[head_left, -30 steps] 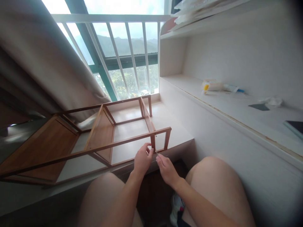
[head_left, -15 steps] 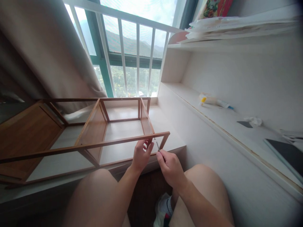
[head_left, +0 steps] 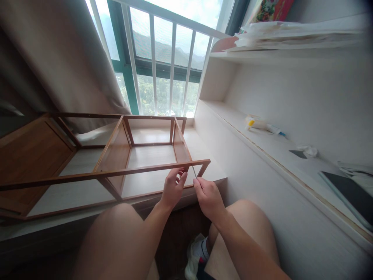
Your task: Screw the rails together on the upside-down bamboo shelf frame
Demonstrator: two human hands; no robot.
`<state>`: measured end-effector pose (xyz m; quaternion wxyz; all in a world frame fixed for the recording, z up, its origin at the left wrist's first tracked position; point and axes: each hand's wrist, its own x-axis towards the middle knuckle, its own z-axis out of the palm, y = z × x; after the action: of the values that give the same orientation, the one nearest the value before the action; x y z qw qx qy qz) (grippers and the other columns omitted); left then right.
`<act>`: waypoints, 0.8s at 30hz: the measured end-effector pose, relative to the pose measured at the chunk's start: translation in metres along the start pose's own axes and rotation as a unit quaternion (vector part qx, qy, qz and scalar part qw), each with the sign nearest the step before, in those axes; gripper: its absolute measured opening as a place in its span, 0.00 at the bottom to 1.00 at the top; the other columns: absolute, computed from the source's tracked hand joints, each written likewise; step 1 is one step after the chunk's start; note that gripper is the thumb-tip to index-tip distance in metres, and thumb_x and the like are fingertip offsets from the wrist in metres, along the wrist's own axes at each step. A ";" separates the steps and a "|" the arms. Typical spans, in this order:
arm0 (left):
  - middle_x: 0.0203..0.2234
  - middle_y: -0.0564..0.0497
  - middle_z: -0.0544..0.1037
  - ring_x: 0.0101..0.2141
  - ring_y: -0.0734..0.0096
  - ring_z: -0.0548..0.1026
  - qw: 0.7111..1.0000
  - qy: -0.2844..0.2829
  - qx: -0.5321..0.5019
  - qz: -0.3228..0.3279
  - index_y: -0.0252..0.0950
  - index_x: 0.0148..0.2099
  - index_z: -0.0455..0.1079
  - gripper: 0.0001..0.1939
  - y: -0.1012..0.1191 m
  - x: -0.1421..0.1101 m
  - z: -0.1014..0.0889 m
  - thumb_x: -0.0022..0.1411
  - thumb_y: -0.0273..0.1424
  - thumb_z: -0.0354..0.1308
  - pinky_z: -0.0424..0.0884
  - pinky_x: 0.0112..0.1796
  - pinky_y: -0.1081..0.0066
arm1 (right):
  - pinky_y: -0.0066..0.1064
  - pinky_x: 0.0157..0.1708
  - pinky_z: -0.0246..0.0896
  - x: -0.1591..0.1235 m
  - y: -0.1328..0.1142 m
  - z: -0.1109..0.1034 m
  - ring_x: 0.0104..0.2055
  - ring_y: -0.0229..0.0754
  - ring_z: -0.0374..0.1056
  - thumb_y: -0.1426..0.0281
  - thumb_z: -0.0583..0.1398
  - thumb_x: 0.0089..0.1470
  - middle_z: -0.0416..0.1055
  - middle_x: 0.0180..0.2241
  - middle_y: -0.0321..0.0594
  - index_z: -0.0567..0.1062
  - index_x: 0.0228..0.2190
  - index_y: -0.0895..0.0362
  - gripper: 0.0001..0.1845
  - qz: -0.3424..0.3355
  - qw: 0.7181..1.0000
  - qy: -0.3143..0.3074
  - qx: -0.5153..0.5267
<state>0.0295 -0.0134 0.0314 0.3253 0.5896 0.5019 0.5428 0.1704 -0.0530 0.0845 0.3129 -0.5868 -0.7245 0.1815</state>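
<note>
A wooden shelf frame (head_left: 151, 166) lies on its side on the pale window ledge. At its near rail, my left hand (head_left: 172, 187) has thumb and fingers curled round the edge where a shelf board (head_left: 182, 146) meets the rail. Just to the right, my right hand (head_left: 208, 196) is closed on a thin metal tool (head_left: 195, 172). Its handle is hidden in the fist, so I cannot tell whether it is a hex key or a screwdriver. The tip points up at a small screw under the rail, seemingly touching it.
A white desk (head_left: 233, 120) runs along the right, bearing a yellow-and-white packet (head_left: 255, 122), a crumpled tissue (head_left: 309, 151) and a dark tablet-like slab (head_left: 345, 194). Papers (head_left: 279, 37) lie on the upper shelf. A curtain (head_left: 67, 58) and white railing (head_left: 171, 70) stand behind the frame.
My right hand has moved slightly up, bringing the tool's tip from just below the screw to meet it at the rail. My left hand keeps its hold. The whole view has shifted a little.
</note>
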 end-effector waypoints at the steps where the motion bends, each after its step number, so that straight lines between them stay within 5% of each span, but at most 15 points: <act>1: 0.37 0.47 0.76 0.37 0.69 0.73 1.000 0.000 -0.001 -0.001 0.36 0.46 0.71 0.14 -0.001 0.000 0.000 0.65 0.38 0.53 0.71 0.33 0.72 | 0.32 0.26 0.40 0.001 -0.001 -0.002 0.21 0.38 0.53 0.63 0.49 0.63 0.60 0.18 0.35 0.58 0.20 0.54 0.20 -0.001 1.000 -0.002 -0.005; 4: 0.38 0.47 0.76 0.38 0.68 0.73 1.000 -0.002 -0.011 -0.001 0.36 0.46 0.71 0.14 -0.002 0.000 0.001 0.65 0.39 0.54 0.70 0.34 0.72 | 0.32 0.26 0.41 0.004 -0.003 -0.007 0.22 0.37 0.52 0.63 0.50 0.63 0.59 0.18 0.35 0.59 0.20 0.55 0.20 -0.002 1.000 -0.022 0.020; 8: 0.37 0.47 0.76 0.38 0.68 0.73 1.000 -0.003 -0.030 -0.003 0.35 0.44 0.70 0.15 0.000 0.002 -0.001 0.65 0.41 0.52 0.69 0.33 0.73 | 0.30 0.23 0.43 0.007 -0.003 -0.004 0.21 0.35 0.51 0.59 0.51 0.62 0.56 0.17 0.33 0.58 0.18 0.55 0.23 0.055 0.969 -0.075 0.229; 10: 0.33 0.48 0.76 0.35 0.69 0.73 0.999 -0.002 -0.036 -0.008 0.34 0.41 0.70 0.16 0.002 0.004 -0.002 0.66 0.42 0.51 0.68 0.32 0.73 | 0.28 0.18 0.39 0.007 -0.005 0.001 0.17 0.33 0.46 0.57 0.52 0.60 0.51 0.15 0.30 0.56 0.18 0.54 0.23 0.116 0.917 -0.104 0.367; 15: 0.27 0.51 0.74 0.28 0.72 0.71 0.999 0.003 -0.049 -0.009 0.33 0.35 0.71 0.24 0.006 0.012 -0.005 0.68 0.47 0.45 0.66 0.30 0.73 | 0.25 0.15 0.34 0.003 -0.011 0.007 0.16 0.31 0.40 0.60 0.54 0.59 0.46 0.15 0.27 0.52 0.20 0.53 0.22 0.176 0.729 -0.164 0.641; 19: 0.27 0.53 0.72 0.27 0.74 0.70 0.997 0.011 -0.080 0.012 0.35 0.49 0.68 0.21 0.008 0.018 -0.003 0.68 0.45 0.46 0.65 0.28 0.74 | 0.23 0.13 0.35 0.004 -0.008 0.006 0.17 0.32 0.38 0.62 0.54 0.61 0.42 0.16 0.27 0.49 0.20 0.53 0.23 0.160 0.591 -0.207 0.763; 22: 0.35 0.53 0.69 0.28 0.76 0.69 0.994 0.039 -0.083 0.053 0.42 0.63 0.54 0.27 0.003 0.024 -0.001 0.66 0.44 0.52 0.65 0.25 0.76 | 0.22 0.13 0.35 0.007 -0.004 0.009 0.17 0.32 0.38 0.62 0.54 0.61 0.42 0.15 0.27 0.48 0.20 0.54 0.24 0.148 0.544 -0.210 0.799; 24: 0.42 0.49 0.67 0.32 0.74 0.70 0.993 0.037 -0.037 0.104 0.45 0.66 0.51 0.32 -0.003 0.031 -0.003 0.64 0.44 0.54 0.68 0.28 0.75 | 0.22 0.13 0.36 0.010 -0.003 0.011 0.17 0.31 0.39 0.62 0.55 0.61 0.44 0.15 0.27 0.50 0.20 0.54 0.23 0.146 0.551 -0.225 0.790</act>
<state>0.0233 0.0159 0.0384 0.2694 0.6056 0.4294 0.6135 0.1592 -0.0434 0.0806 0.4462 -0.1412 -0.2412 0.8502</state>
